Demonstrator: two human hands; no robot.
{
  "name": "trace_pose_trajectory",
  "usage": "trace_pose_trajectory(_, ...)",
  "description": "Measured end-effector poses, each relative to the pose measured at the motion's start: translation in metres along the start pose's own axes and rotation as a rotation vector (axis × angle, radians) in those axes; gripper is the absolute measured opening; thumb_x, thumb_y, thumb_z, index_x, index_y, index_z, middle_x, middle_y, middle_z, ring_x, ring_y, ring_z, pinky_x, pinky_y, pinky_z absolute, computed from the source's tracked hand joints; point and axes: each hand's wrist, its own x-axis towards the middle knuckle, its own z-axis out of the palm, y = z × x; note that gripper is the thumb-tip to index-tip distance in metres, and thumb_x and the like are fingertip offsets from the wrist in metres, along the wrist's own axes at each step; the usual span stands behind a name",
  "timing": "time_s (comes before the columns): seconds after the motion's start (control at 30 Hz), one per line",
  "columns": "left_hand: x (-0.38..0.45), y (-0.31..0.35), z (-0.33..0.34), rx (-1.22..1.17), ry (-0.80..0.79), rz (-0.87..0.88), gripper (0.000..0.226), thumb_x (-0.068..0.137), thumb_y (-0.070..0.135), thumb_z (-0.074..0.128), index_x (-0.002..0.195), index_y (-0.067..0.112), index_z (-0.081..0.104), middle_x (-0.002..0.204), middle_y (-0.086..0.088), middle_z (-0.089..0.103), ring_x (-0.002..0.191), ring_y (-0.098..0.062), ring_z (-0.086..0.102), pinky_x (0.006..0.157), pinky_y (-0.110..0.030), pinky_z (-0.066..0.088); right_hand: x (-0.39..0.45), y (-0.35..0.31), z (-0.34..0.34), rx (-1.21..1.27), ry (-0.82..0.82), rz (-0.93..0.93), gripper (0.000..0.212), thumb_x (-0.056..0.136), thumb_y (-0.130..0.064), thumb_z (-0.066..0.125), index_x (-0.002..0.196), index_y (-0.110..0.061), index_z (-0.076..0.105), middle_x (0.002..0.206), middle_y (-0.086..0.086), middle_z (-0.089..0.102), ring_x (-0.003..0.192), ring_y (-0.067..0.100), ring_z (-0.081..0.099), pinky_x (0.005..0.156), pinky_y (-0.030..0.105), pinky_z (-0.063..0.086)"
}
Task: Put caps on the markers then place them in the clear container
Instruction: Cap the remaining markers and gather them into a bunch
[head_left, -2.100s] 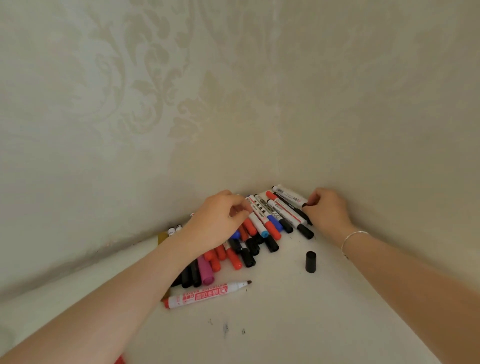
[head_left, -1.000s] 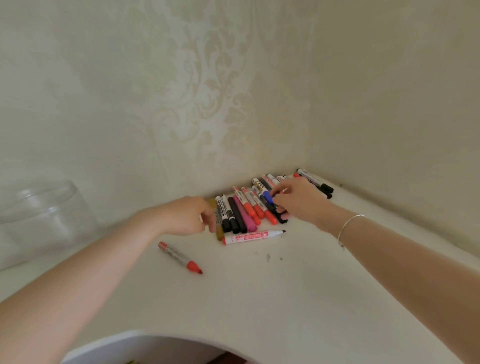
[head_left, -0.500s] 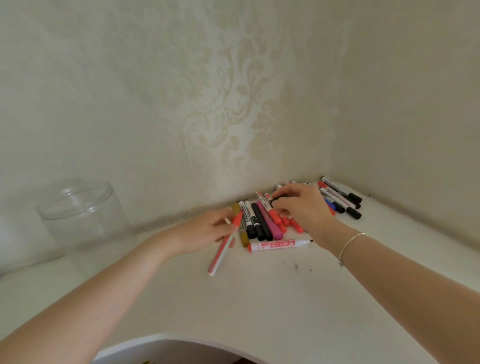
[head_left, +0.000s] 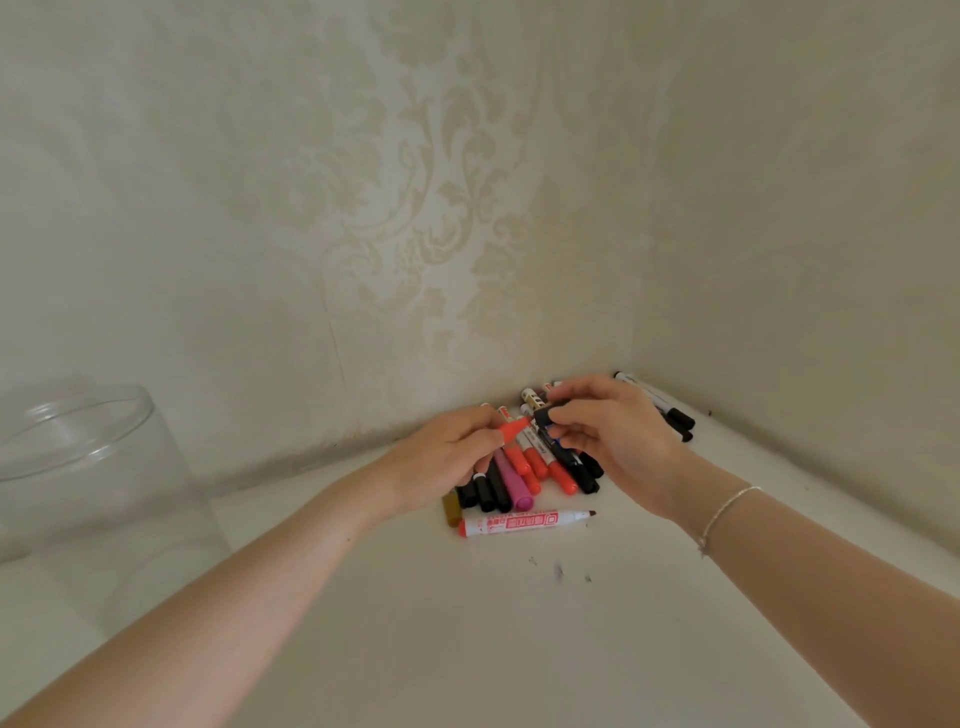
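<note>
My left hand (head_left: 447, 457) grips a red marker (head_left: 514, 428) whose red end points right, just above the pile. Facing it, my right hand (head_left: 613, 441) pinches a small black cap (head_left: 543, 417) close to that red end; the two nearly touch. Under both hands lies a heap of markers (head_left: 519, 478) in red, black, pink and blue, in the corner of the white table (head_left: 519, 649). One red-printed white marker (head_left: 524, 522) lies uncapped in front of the heap. The clear container (head_left: 98, 499) stands at the far left.
Patterned walls close the corner behind and to the right of the heap. Two more black-capped markers (head_left: 670, 410) lie along the right wall. A few dark specks (head_left: 558, 570) mark the table in front of the heap.
My left hand has lifted the red marker off the table and turned it level. My right hand has come up from the heap with a black cap and moved toward the marker's end.
</note>
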Motion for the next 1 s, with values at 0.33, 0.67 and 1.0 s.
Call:
trace_pose_trajectory(0.33, 0.008, -0.002, 0.004, 0.010, -0.031, -0.017, 0.019, 0.101, 0.021, 0.041, 0.101, 0.010, 0.057, 0.062, 0.006, 0.040, 0.041, -0.001, 0.030, 0.042, -0.012, 0.025, 0.004, 0.003, -0.004, 0.040, -0.007, 0.003, 0.019, 0.086, 0.011, 0.053, 0.088, -0.005, 0.063, 0.078, 0.012, 0.062, 0.060, 0.013, 0.060, 0.057, 0.018, 0.050)
trace_pose_trajectory(0.67, 0.014, -0.007, 0.008, 0.060, 0.029, -0.009, 0.022, 0.101, 0.022, 0.041, 0.096, 0.009, 0.058, 0.062, 0.008, 0.045, 0.042, 0.001, 0.037, 0.044, -0.013, 0.027, 0.008, 0.003, -0.010, 0.009, 0.123, 0.015, 0.018, 0.081, 0.009, 0.062, 0.094, -0.003, 0.058, 0.073, 0.011, 0.058, 0.064, 0.018, 0.056, 0.061, 0.024, 0.046)
trace_pose_trajectory(1.0, 0.018, -0.008, 0.007, 0.011, 0.092, 0.064, 0.023, 0.100, 0.023, 0.042, 0.081, 0.022, 0.054, 0.062, 0.007, 0.046, 0.043, -0.001, 0.035, 0.046, -0.015, 0.027, 0.008, -0.001, -0.017, -0.106, -0.072, 0.023, 0.029, 0.083, 0.001, 0.064, 0.107, -0.014, 0.067, 0.088, 0.003, 0.062, 0.083, 0.018, 0.058, 0.088, 0.036, 0.051)
